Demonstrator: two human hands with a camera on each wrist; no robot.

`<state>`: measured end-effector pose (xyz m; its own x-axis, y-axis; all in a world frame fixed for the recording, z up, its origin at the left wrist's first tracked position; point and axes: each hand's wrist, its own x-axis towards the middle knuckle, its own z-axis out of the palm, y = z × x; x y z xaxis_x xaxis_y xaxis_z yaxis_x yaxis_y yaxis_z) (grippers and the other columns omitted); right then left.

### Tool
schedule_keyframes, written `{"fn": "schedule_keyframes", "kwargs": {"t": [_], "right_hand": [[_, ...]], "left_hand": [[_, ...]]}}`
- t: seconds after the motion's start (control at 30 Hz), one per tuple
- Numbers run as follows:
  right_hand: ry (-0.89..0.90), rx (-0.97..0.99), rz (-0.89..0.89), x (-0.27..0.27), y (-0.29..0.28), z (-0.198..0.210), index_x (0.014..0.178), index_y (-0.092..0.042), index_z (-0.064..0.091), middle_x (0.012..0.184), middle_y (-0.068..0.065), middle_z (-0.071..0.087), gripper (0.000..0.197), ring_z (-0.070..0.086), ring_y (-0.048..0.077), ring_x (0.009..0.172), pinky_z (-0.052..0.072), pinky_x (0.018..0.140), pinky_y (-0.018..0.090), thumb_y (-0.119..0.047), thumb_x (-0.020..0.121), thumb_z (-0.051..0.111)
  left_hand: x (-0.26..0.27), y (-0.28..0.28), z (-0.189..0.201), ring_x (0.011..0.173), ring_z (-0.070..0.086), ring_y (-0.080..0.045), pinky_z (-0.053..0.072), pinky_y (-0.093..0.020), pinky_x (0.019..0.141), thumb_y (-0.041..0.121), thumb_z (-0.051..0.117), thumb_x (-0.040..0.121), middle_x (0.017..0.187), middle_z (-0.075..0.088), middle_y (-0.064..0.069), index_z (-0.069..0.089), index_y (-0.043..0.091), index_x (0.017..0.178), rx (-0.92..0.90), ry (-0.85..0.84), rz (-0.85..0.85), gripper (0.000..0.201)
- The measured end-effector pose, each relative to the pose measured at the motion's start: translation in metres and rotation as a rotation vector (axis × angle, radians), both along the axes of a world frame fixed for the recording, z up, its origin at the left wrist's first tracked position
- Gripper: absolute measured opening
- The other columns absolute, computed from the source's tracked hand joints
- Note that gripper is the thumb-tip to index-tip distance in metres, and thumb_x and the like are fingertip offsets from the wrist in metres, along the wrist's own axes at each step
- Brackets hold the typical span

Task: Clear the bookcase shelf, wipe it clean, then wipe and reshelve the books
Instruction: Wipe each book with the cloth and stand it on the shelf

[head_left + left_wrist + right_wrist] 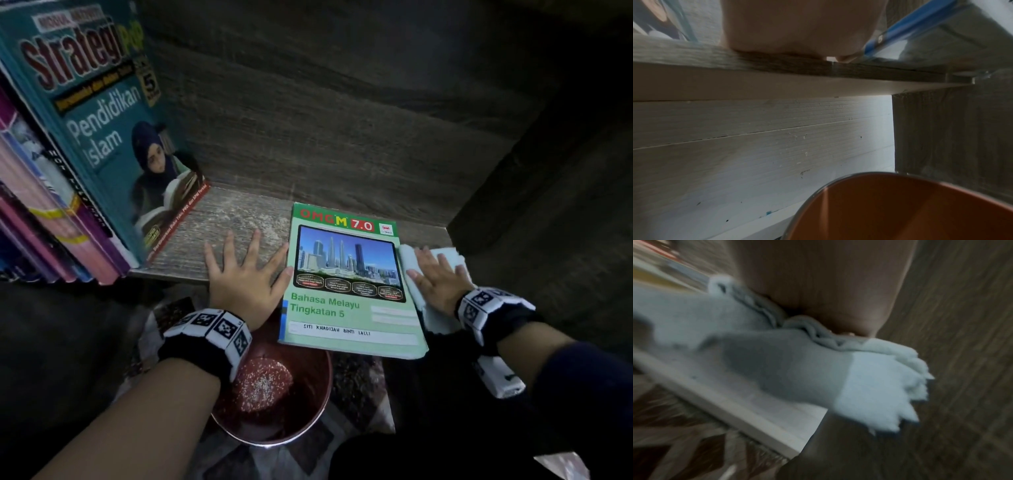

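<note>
A green workbook (349,284) lies flat on the wooden shelf (233,219), its near end jutting past the front edge. My left hand (245,270) lies flat on the shelf with fingers spread, the thumb touching the book's left edge (906,24). To the book's right, my right hand (436,277) presses flat on a pale cloth (442,260) (797,356) that hangs over the shelf edge. Several books stand leaning at the left, a teal one (92,113) facing outward.
A round metal bowl (274,394) (910,207) with reddish contents sits on the floor below the shelf front, under my left wrist. The bookcase's dark back panel (342,120) and right side wall (548,188) enclose the shelf. A patterned rug (663,434) covers the floor.
</note>
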<state>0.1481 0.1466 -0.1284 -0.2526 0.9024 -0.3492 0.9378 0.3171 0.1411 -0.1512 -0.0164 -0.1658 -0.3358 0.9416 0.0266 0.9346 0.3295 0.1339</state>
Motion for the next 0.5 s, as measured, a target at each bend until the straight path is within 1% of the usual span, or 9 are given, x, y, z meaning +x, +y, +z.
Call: {"fn": "schedule_keyframes", "kwargs": {"t": [0.03, 0.1, 0.17, 0.23, 0.3, 0.37, 0.4, 0.43, 0.5], "right_hand": [[-0.008, 0.036, -0.022, -0.001, 0.004, 0.000, 0.154, -0.026, -0.003, 0.162, -0.003, -0.004, 0.064, 0.001, 0.022, 0.149, 0.002, 0.118, 0.048, -0.054, 0.099, 0.013], [0.071, 0.177, -0.049, -0.010, -0.003, 0.008, 0.151, -0.018, 0.018, 0.160, 0.005, 0.016, 0.061, 0.016, 0.026, 0.146, 0.011, 0.116, 0.049, -0.050, 0.099, 0.027], [0.301, 0.373, -0.064, -0.024, -0.022, 0.019, 0.136, -0.012, 0.045, 0.143, 0.016, 0.041, 0.044, 0.036, 0.033, 0.132, 0.028, 0.108, 0.041, -0.032, 0.097, 0.044], [0.461, 0.403, -0.098, -0.037, -0.044, 0.034, 0.113, -0.008, 0.061, 0.119, 0.019, 0.056, 0.026, 0.051, 0.036, 0.112, 0.041, 0.091, 0.037, -0.020, 0.094, 0.048], [0.405, 0.229, -0.170, -0.044, -0.066, 0.041, 0.104, -0.006, 0.062, 0.110, 0.021, 0.061, 0.026, 0.058, 0.037, 0.100, 0.045, 0.081, 0.035, -0.025, 0.096, 0.045], [0.281, 0.094, -0.208, -0.044, -0.082, 0.041, 0.108, -0.007, 0.053, 0.113, 0.022, 0.060, 0.031, 0.058, 0.038, 0.103, 0.042, 0.079, 0.035, -0.033, 0.100, 0.039], [0.265, 0.064, -0.226, -0.044, -0.087, 0.037, 0.109, -0.009, 0.046, 0.115, 0.022, 0.060, 0.030, 0.057, 0.038, 0.104, 0.040, 0.078, 0.036, -0.036, 0.101, 0.036], [0.284, 0.054, -0.250, -0.044, -0.091, 0.034, 0.109, -0.010, 0.040, 0.114, 0.022, 0.059, 0.028, 0.057, 0.038, 0.104, 0.038, 0.077, 0.037, -0.036, 0.102, 0.034], [0.419, 0.014, -0.339, -0.044, -0.095, 0.028, 0.118, -0.010, 0.035, 0.118, 0.023, 0.058, 0.027, 0.056, 0.038, 0.107, 0.038, 0.082, 0.038, -0.032, 0.102, 0.034]], "left_hand": [[0.000, 0.000, 0.001, 0.148, -0.007, -0.037, -0.008, -0.065, 0.112, 0.069, -0.018, 0.080, 0.162, -0.005, 0.006, -0.008, 0.057, 0.145, -0.005, -0.004, 0.002, 0.067], [0.000, 0.001, 0.004, 0.147, -0.009, -0.037, -0.008, -0.065, 0.112, 0.071, -0.013, 0.084, 0.162, -0.006, 0.006, -0.006, 0.057, 0.145, -0.019, -0.010, 0.002, 0.063], [0.000, 0.002, 0.006, 0.147, -0.011, -0.037, -0.010, -0.065, 0.112, 0.072, -0.004, 0.089, 0.162, -0.007, 0.006, -0.003, 0.057, 0.146, -0.041, -0.039, 0.007, 0.059], [0.003, 0.003, 0.011, 0.147, -0.013, -0.037, -0.014, -0.065, 0.111, 0.069, 0.004, 0.091, 0.163, -0.007, 0.005, 0.002, 0.055, 0.147, -0.063, -0.073, 0.011, 0.058], [0.006, 0.006, 0.016, 0.147, -0.015, -0.036, -0.015, -0.065, 0.110, 0.062, 0.010, 0.095, 0.163, -0.006, 0.002, 0.007, 0.048, 0.150, -0.079, -0.108, -0.010, 0.057], [0.011, 0.009, 0.019, 0.148, -0.016, -0.027, -0.014, -0.063, 0.112, 0.053, 0.015, 0.099, 0.163, -0.006, 0.002, 0.011, 0.035, 0.154, -0.090, -0.163, -0.056, 0.058], [0.012, 0.010, 0.020, 0.148, -0.016, -0.021, -0.014, -0.062, 0.112, 0.051, 0.016, 0.100, 0.162, -0.007, 0.002, 0.012, 0.030, 0.155, -0.102, -0.190, -0.072, 0.059], [0.012, 0.012, 0.021, 0.148, -0.016, -0.018, -0.014, -0.061, 0.113, 0.051, 0.017, 0.101, 0.162, -0.008, 0.002, 0.013, 0.026, 0.155, -0.110, -0.220, -0.080, 0.060], [0.014, 0.013, 0.023, 0.147, -0.017, -0.017, -0.018, -0.060, 0.112, 0.050, 0.020, 0.102, 0.162, -0.009, 0.001, 0.016, 0.023, 0.154, -0.111, -0.281, -0.082, 0.059]]}}
